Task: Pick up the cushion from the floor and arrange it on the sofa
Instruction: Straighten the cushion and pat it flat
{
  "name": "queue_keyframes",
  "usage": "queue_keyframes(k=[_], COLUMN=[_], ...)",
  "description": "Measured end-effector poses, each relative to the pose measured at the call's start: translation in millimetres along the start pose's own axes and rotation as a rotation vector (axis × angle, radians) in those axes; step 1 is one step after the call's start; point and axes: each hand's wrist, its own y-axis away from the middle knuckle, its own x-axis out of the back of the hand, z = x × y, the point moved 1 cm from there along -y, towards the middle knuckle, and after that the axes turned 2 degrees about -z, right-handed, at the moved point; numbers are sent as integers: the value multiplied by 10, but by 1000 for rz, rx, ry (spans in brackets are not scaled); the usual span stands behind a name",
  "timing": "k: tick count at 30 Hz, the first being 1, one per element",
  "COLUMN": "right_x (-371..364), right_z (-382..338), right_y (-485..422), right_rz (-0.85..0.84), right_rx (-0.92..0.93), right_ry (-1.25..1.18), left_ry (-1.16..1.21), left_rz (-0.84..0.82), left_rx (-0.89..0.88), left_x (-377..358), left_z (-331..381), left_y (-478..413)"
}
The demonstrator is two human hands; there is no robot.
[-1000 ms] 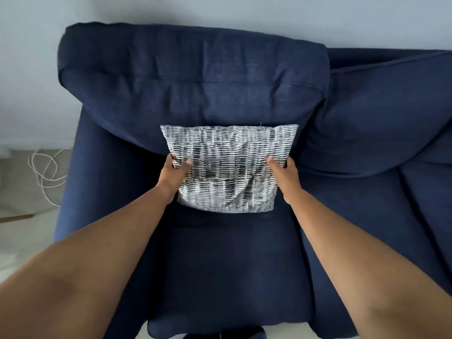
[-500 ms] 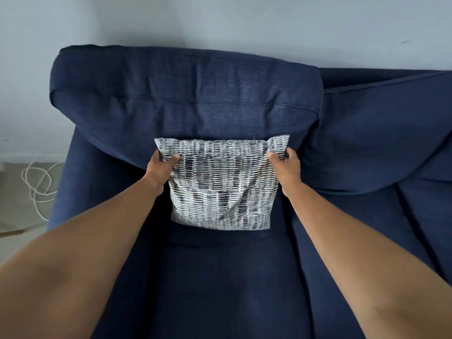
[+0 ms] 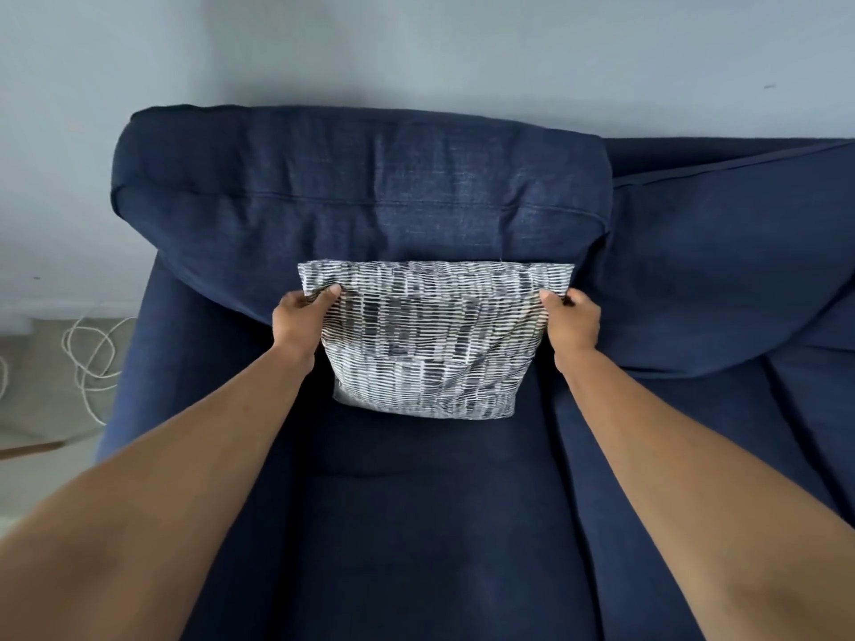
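A black-and-white patterned cushion (image 3: 430, 340) stands upright on the seat of the dark blue sofa (image 3: 416, 525), leaning against its back cushion (image 3: 361, 192). My left hand (image 3: 300, 319) pinches the cushion's upper left corner. My right hand (image 3: 571, 321) pinches its upper right corner. Both arms reach forward over the seat, and the cushion's lower edge rests on the seat.
A second back cushion (image 3: 721, 270) fills the sofa's right side. A pale wall (image 3: 416, 48) stands behind the sofa. On the floor at the left lies a coiled white cable (image 3: 92, 353) beside the sofa's arm (image 3: 134, 363).
Both hands slid up the cushion's sides from mid-height to its top corners. The cushion now stands taller against the back cushion, and the view has tilted up a little.
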Motion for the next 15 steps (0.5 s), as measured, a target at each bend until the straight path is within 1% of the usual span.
queue_keyframes(k=[2,4,6,8,13,15], right_x=[-23,-63,-75,-48,18,11], right_z=[-28,-48,-81,-158,-270,-225], right_y=[43,89,93,62,-68,-63], right_rz=[-11,-39,-32,-16,-19,-8], right_rx=[51,92,125,126,144,145], right_ry=[-43,-52,-41,-54,-60,25], left_ry=[-36,-11,62,87,23,-61], left_rz=[-47,-66,-22,23,42,92], left_rx=[-52,-76,-67,-41,-39,-41], left_x=[-5,-19,3,57,90,65], left_z=[57,130,200,253,245,211], left_y=[-8,-20,-37,-61,-112,-105])
